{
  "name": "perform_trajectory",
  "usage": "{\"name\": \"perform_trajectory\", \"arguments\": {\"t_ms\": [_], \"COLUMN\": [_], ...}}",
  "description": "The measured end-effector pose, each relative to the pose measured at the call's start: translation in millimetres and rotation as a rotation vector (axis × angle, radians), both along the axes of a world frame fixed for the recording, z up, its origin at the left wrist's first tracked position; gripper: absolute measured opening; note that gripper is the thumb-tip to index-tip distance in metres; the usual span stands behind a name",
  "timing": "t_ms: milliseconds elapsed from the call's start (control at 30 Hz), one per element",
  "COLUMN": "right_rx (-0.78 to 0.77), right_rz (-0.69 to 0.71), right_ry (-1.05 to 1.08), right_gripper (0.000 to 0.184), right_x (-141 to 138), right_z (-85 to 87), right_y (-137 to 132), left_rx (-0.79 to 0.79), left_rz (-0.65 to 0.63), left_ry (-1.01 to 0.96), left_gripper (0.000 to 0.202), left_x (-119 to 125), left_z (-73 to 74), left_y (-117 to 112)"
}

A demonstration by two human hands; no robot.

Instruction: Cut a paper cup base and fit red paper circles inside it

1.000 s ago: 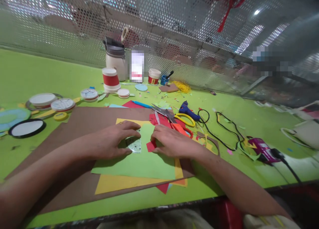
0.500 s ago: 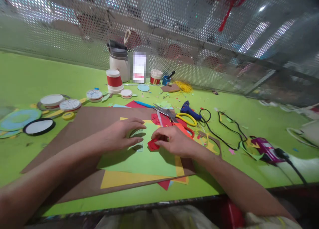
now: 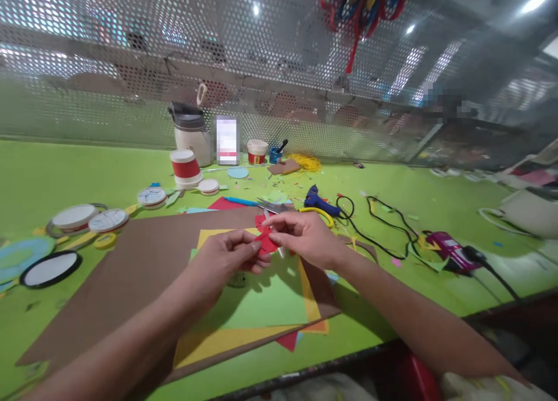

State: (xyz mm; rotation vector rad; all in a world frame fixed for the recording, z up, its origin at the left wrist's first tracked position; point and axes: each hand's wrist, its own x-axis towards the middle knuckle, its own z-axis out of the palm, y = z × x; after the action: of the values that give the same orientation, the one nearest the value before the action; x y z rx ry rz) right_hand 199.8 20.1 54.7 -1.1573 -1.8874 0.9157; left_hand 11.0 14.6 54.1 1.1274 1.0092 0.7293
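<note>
- Your left hand (image 3: 238, 251) pinched the left side of a small red paper piece (image 3: 267, 244) between thumb and finger.
- Your right hand (image 3: 304, 233) pinched its right side, the two hands close together.
- The piece was above the far part of a green sheet (image 3: 268, 308), which lay over a yellow sheet (image 3: 213, 347) on a brown board (image 3: 139, 267).
- A clear protractor (image 3: 236, 280) showed partly beneath your left hand.
- Farther right lay a blue glue gun (image 3: 321, 203).

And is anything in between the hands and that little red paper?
Nothing that I can see: the left hand and the right hand both pinch the red paper directly, above the green sheet.
</note>
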Motion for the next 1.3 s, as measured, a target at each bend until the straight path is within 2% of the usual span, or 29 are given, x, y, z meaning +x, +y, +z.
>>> {"name": "perform_trajectory", "arguments": {"t_ms": [133, 233, 367, 533, 667, 733, 967, 1133, 1300], "right_rx": [0.13, 0.197, 0.15, 0.009, -0.061, -0.075, -0.085, -0.196, -0.172], "right_rz": [-0.122, -0.192, -0.127, -0.025, -0.035, -0.074, -0.205, -0.094, -0.021], "right_ry": [-0.136, -0.318, -0.565, -0.695, -0.688, -0.66, -0.469, -0.263, -0.194], "right_gripper": [0.024, 0.02, 0.02, 0.045, 0.072, 0.076, 0.043, 0.036, 0.038], "right_x": [18, 40, 65, 76, 74, 70, 70, 78, 55], "right_z": [-2.8, -7.6, -15.4, -23.4, -29.9, -31.8, -30.5, -26.7, -18.3], "right_y": [5, 9, 11, 5, 6, 8, 17, 13, 13], "left_rx": [-0.085, -0.096, -0.069, -0.024, -0.036, -0.05, -0.089, -0.103, -0.096], "left_rz": [0.056, 0.093, 0.13, 0.172, 0.175, 0.183, 0.192, 0.216, 0.277], "left_ry": [-0.137, -0.205, -0.245, -0.235, -0.213, -0.209, -0.217, -0.194, -0.174], "left_gripper": [0.01, 0.012, 0.013, 0.012, 0.012, 0.012, 0.01, 0.007, 0.007], "left_x": [-6, -15, -22, -23, -21, -19, -17, -19, -20], "left_z": [-5.6, -6.8, -6.3, -4.5, -5.9, -8.0, -12.8, -14.8, -17.1], "left_y": [3, 5, 7, 8, 8, 7, 10, 14, 15]}}
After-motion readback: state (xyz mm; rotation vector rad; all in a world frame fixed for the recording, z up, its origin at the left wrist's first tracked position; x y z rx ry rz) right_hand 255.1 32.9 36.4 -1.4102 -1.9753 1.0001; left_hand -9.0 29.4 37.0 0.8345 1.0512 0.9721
